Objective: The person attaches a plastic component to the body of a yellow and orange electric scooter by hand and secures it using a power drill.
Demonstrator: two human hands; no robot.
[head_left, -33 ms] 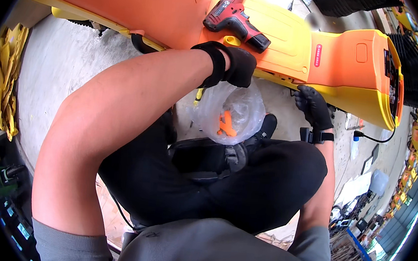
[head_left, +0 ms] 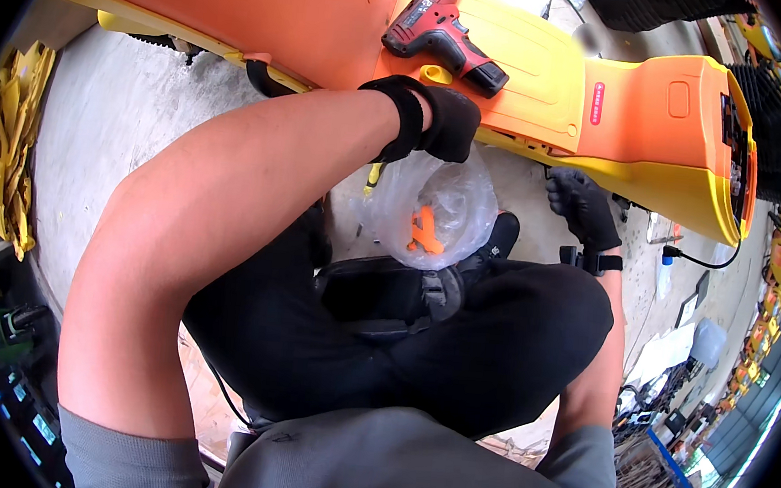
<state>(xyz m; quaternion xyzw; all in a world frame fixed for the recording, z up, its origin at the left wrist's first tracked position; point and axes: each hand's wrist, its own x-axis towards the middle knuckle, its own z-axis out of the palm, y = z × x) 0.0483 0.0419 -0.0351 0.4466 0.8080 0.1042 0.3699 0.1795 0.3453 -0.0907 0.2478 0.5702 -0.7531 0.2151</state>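
"Left hand and right hand, head view?"
"Both curled, at one o'clock and between two and three; I cannot tell whether they grip anything."
"Orange-and-yellow casing?"
"Across twelve o'clock, near both, red drill on top."

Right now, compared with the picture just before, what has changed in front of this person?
The right hand has moved slightly back toward the person, away from the edge of the orange-and-yellow body. Whether it took hold of or let go of anything can't be told. The left hand, red power drill and clear plastic bag with the orange piece look unchanged.
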